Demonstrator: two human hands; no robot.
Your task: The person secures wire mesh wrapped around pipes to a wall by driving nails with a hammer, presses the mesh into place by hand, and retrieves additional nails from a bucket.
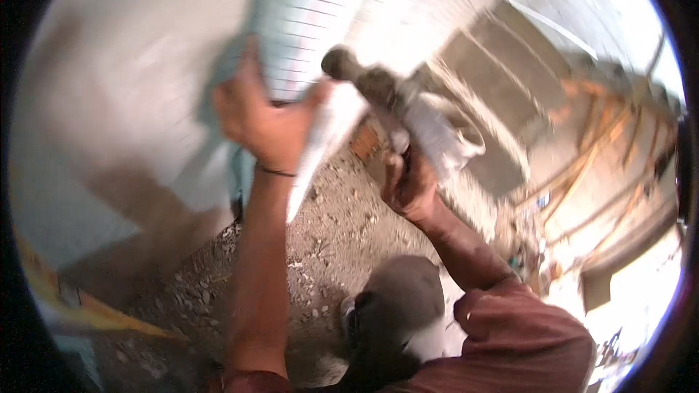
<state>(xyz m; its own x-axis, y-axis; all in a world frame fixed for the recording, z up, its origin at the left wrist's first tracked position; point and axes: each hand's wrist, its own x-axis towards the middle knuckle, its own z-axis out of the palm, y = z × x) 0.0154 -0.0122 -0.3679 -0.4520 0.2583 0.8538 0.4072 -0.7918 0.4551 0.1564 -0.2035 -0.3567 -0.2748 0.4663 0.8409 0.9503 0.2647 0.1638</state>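
My left hand (269,127) is at the lower edge of a pale green and white lined sheet (309,25), thumb and fingers on either side of its lower end. The sheet lies close to a pale wall. To its right, my right hand (411,185) is closed around the lower end of a blurred tool (378,87) with a dark, knobbed top. The tool's tip is close to my left thumb. Next to the tool is a pale, translucent object (440,138) with a loop; whether my right hand also holds it is unclear.
Rubble and loose stones (320,247) cover the ground below. The smooth pale wall (138,94) fills the left side. A concrete block (495,94) juts out at the right, with wooden poles (582,167) behind it. A yellow strip (116,316) lies at the lower left.
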